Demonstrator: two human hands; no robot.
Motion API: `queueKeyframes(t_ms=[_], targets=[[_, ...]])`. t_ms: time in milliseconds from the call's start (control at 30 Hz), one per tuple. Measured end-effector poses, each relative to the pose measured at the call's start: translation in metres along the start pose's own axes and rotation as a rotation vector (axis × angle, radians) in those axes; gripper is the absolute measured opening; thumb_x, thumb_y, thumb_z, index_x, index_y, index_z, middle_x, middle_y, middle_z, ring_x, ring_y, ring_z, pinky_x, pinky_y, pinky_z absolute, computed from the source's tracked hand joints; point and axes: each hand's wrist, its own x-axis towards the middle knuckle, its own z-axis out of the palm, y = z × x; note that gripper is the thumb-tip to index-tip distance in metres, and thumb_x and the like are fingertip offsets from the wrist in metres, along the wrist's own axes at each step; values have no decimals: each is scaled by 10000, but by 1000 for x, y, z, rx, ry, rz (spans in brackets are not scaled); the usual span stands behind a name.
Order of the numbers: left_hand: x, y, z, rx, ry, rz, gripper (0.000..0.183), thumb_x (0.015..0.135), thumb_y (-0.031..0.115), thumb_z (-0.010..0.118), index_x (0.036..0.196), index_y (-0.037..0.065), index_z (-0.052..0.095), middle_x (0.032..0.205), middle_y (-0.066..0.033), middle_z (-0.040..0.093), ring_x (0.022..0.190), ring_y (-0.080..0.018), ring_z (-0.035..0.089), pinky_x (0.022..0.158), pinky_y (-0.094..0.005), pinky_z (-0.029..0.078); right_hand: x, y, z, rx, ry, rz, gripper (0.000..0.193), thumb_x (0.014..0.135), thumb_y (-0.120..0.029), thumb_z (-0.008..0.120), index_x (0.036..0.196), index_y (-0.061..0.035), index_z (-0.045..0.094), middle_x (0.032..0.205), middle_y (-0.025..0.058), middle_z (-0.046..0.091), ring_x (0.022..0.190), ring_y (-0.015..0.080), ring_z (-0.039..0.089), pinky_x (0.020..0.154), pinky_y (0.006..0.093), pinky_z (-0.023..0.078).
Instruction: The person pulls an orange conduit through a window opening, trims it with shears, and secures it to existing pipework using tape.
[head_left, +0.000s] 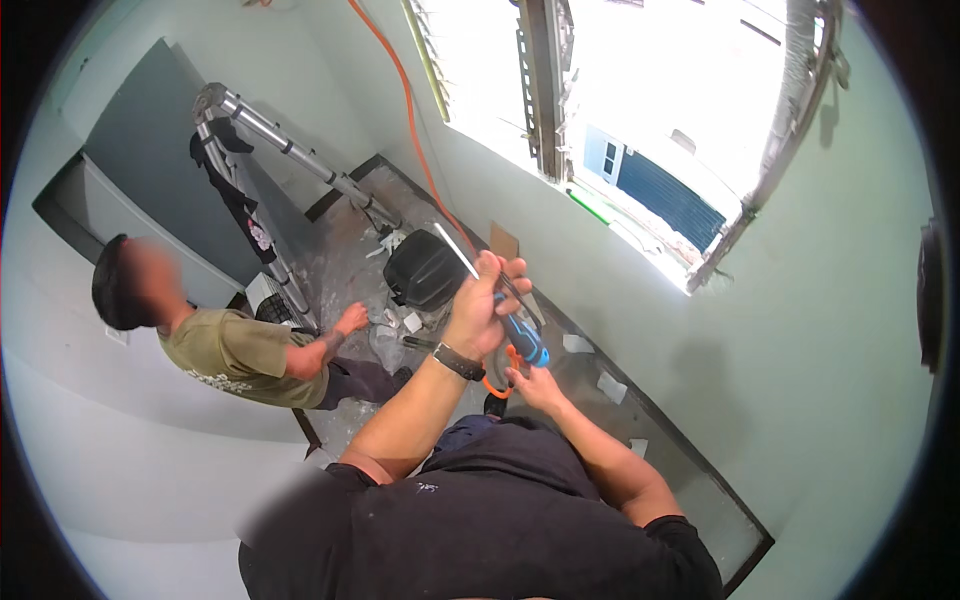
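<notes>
My left hand [482,310] is raised in front of me, its fingers closed around a screwdriver [523,337] with a blue and black handle. Its long silver shaft points up and to the left. A thin black piece shows beside those fingers; what it is I cannot make out. Just below the handle's end is my right hand [540,391], its fingers bent and partly hidden. An orange loop [494,388], like cord, shows by its fingertips. Whether that hand grips the loop or the handle's end is unclear.
A co-worker [240,350] in an olive shirt stands at left. Behind them a folded ladder [285,145] leans beside a grey panel [150,150]. A black bin-like container [425,268] and debris lie on the floor. An orange cord [405,90] hangs near the window frame [545,90].
</notes>
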Motion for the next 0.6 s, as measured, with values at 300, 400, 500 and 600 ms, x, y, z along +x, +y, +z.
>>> queueKeyframes(t_ms=[300, 400, 500, 600], targets=[[66, 44, -34, -150, -187, -192, 325, 1056, 421, 544, 1087, 104, 605, 1042, -69, 713, 900, -197, 706, 481, -199, 435, 54, -71, -34, -191, -5, 201, 291, 1001, -277, 612, 1166, -37, 593, 1020, 117, 661, 960, 206, 664, 820, 340, 530], [119, 78, -53, 6, -230, -131, 400, 1037, 451, 583, 1219, 94, 589, 1247, -86, 688, 1070, -208, 675, 561, -213, 420, 55, -85, -78, -127, 142, 69, 345, 1055, -368, 567, 1143, -35, 553, 883, 50, 624, 745, 170, 604, 677, 369, 509], [172, 79, -121, 104, -216, -173, 502, 1000, 524, 600, 1268, 98, 598, 1236, -47, 681, 1038, -163, 652, 573, -206, 417, 42, -146, -119, -94, 303, 134, 278, 1074, -309, 560, 1117, -35, 541, 850, 79, 655, 697, 189, 645, 657, 354, 550], [216, 47, -185, 205, -257, -318, 481, 962, 563, 663, 1113, 106, 664, 1059, -18, 701, 774, -107, 622, 523, -223, 407, 16, -243, -140, 160, 449, 205, 225, 1070, -240, 573, 1125, -27, 523, 877, 140, 687, 717, 258, 704, 676, 408, 630]])
